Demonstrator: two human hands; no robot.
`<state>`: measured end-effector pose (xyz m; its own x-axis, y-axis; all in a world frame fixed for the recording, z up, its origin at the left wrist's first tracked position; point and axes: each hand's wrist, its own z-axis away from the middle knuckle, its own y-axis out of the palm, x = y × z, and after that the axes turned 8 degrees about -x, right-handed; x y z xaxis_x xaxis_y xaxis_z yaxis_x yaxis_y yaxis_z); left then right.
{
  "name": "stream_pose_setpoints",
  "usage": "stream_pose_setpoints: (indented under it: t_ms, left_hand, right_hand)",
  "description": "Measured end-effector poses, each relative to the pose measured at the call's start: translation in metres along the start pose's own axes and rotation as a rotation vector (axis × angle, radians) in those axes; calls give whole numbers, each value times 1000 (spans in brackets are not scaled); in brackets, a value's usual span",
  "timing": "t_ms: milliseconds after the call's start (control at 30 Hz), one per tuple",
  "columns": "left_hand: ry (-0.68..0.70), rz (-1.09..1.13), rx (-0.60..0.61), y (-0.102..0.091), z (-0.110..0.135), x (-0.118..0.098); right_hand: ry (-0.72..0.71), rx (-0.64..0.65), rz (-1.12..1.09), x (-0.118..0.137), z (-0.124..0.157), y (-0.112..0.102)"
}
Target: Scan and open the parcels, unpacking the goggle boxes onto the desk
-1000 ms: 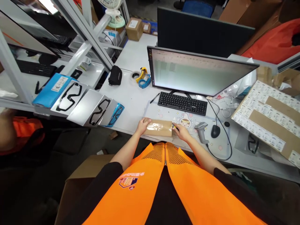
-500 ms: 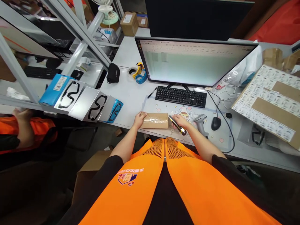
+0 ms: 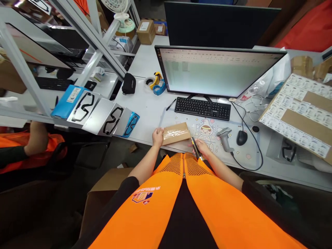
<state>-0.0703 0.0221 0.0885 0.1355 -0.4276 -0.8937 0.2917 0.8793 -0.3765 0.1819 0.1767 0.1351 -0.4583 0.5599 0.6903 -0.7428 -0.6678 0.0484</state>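
My left hand [image 3: 158,137] is closed on the left end of a small cardboard box [image 3: 176,134], which has clear tape across its top. The box is tilted, its right end turned up toward the monitor. In my right hand [image 3: 202,148] is a yellow and black utility knife [image 3: 196,148], its front end pointing at the box's lower right corner. Whether the blade touches the cardboard I cannot tell. A grey barcode scanner [image 3: 225,139] stands right of my right hand.
Beyond the box are a keyboard [image 3: 202,108] and a monitor [image 3: 207,72]. A mouse [image 3: 241,137] with its cable lies to the right, near a label-covered cardboard sheet [image 3: 298,114]. Tape rolls [image 3: 158,87] sit at the back left. Another person's arm [image 3: 37,140] is at far left.
The box has turned, its right end moving up and away from me. My right hand has swung the knife steeper and lower, to the box's right corner. The view has shifted slightly.
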Motion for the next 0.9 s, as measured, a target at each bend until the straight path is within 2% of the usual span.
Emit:
stream_pose_setpoints:
  t_ms: [100,167,200,233,267,333,367,400,433,467,533,567,600,633,700,767,900]
  left_hand:
    - [-97,-26,-123,-9,54,20]
    - [-156,-35,-98,-20,93,33]
    - [-182,-15,-33,-25,110,36]
    - [-212,24,86,-31,123,36]
    - [-238,70,259,-36,132,34]
    - [-224,118,695,-43,137,20]
    - [-157,95,866,-45,133,9]
    - [-47,42,942,-47,125,-3]
    - [92,-22,914,-49,114,-15]
    - [242,-87,802,-50,99,-28]
    - [505,-215,496,-51,65,-47]
    - [609,-304,415,-51,47,-54]
    - [688,-408,389,-51,30,-58]
    - [741,-518,419,-50,14,-59]
    - [801,-702,560,-47,-12,-58]
    - [860,-808,670,-43,-27,-55]
    - [1059,-919,641,-37,-30,-49]
  right_hand:
    - [9,-26,-149,-1,-3,26]
    - [1,24,-130,10,-10,44]
    - [-8,53,-104,20,-16,51]
    - [-20,74,-77,32,-23,57]
    - [-38,88,-56,45,-31,60]
    - [-91,92,-33,71,-48,59]
    - [-127,73,-21,83,-55,55]
    - [-165,51,0,91,-61,49]
    - [-200,25,31,96,-65,41]
    - [-228,1,68,96,-68,31]
    - [-252,-49,164,85,-69,10]
    - [-263,-85,234,74,-68,-1]
    - [-283,-136,327,62,-66,-11]
    - [-314,-202,439,48,-65,-21]
    - [-381,-347,679,22,-64,-37]
    - [-419,-473,857,2,-66,-49]
    - [-385,-679,999,-12,-73,-64]
